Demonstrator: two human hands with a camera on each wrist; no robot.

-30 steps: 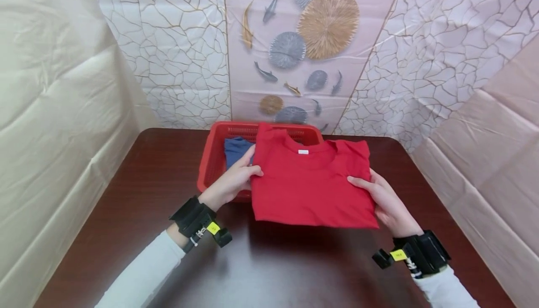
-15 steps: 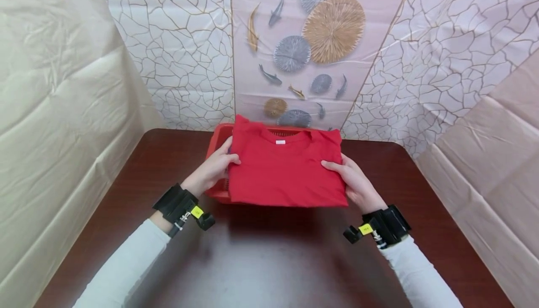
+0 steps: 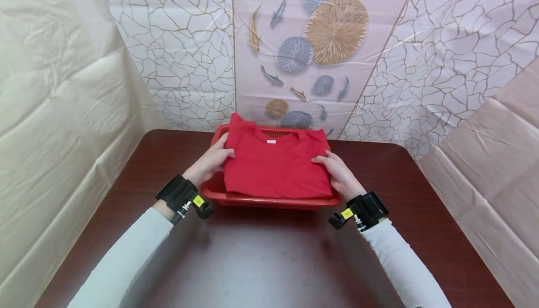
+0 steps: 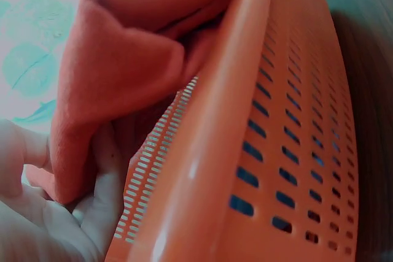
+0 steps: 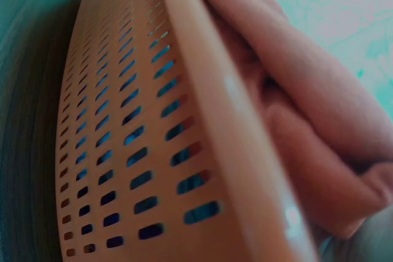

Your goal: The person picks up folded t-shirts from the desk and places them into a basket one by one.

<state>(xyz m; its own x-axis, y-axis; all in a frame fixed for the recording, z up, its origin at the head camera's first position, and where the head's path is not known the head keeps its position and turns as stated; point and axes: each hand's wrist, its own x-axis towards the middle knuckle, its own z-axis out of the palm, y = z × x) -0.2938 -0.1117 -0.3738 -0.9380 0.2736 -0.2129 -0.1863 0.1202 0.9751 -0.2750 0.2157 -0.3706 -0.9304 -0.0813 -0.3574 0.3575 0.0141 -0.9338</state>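
A folded red T-shirt [image 3: 278, 170] with a white neck label lies level over the red plastic basket [image 3: 273, 201], its front edge just inside the near rim. My left hand [image 3: 212, 160] grips the shirt's left side, thumb on top and fingers underneath. On the opposite side my right hand [image 3: 338, 172] holds the shirt the same way. In the left wrist view the folded cloth [image 4: 116, 72] sits between thumb and fingers, beside the basket's rim [image 4: 202, 115]. The right wrist view has the shirt's folded edge [image 5: 319, 90] inside the slotted basket wall [image 5: 135, 121]; the right hand is mostly hidden there.
The basket stands toward the back of a dark brown wooden table [image 3: 269, 256]. Behind it hangs a patterned backdrop [image 3: 294, 55], with pale cloth [image 3: 71, 111] along the left side and more on the right. Both wrists wear black camera straps.
Both hands have carried the red T-shirt leftward and away from me, then lowered it into the basket's opening. The blue cloth seen in the basket earlier is now covered in the head view.
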